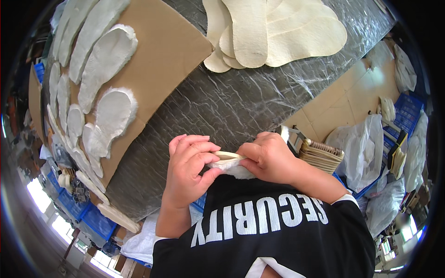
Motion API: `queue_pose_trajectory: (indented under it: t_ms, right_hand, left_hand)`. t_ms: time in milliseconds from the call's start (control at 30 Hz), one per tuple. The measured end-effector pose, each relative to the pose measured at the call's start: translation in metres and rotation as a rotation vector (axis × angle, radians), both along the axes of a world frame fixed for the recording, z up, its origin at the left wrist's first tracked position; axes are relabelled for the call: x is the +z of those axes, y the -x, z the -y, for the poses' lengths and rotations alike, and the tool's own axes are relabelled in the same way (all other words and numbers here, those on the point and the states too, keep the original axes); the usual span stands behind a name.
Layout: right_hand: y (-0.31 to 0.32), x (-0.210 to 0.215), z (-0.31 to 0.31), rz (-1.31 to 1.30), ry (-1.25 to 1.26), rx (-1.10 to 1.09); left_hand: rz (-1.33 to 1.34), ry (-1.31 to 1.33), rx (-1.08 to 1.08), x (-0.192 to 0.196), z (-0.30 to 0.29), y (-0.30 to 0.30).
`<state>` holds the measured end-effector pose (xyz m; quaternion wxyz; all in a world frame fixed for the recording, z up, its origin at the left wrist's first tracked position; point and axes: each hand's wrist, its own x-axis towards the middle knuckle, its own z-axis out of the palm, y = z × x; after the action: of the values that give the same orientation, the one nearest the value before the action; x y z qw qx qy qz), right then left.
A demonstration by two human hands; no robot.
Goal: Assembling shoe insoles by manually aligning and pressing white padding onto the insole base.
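One white fleecy piece [236, 170] with a cream layer [227, 155] shows in the head view, held just before a black shirt [324, 248]: the left grip [189, 164] pinches one side between thumb and fingers, and the right grip [269, 157] is closed on the other side. On the tabletop [222, 102] beyond, cream foot-shaped cutouts [250, 34] overlap in a pile; at left, white fluffy cutouts [109, 53] lie on brown cardboard [162, 51].

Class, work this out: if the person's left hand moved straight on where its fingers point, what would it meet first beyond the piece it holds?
Probably the right hand: the left hand's fingers point across the cream-and-white piece toward it, though depth is unclear here.
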<state>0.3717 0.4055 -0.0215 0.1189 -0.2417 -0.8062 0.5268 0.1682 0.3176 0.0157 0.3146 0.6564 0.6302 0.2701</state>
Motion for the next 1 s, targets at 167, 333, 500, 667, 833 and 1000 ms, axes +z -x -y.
queue_pose_trajectory:
  t_ms: [167,333,500,667,833,1000]
  right_hand:
    - [0.001,0.000,0.002,0.053,0.053,-0.029]
    - [0.002,0.004,0.002,0.074,0.121,-0.009]
    - [0.003,0.002,-0.001,-0.010,0.122,0.029]
    - [0.001,0.002,0.001,-0.037,0.051,0.021]
    - [0.001,0.003,0.000,-0.071,0.043,0.057]
    - [0.005,0.013,-0.003,-0.058,0.080,0.107]
  left_hand:
    - [0.035,-0.040,-0.042,-0.002,0.008,0.002]
    - [0.248,-0.018,0.234,-0.009,0.016,-0.010]
    - [0.552,0.108,0.379,-0.016,0.021,-0.014]
    - [0.632,0.176,0.382,-0.011,0.021,-0.010]
    - [0.566,0.032,0.263,-0.015,0.019,-0.005]
    - [0.493,-0.127,0.150,-0.014,0.015,-0.004]
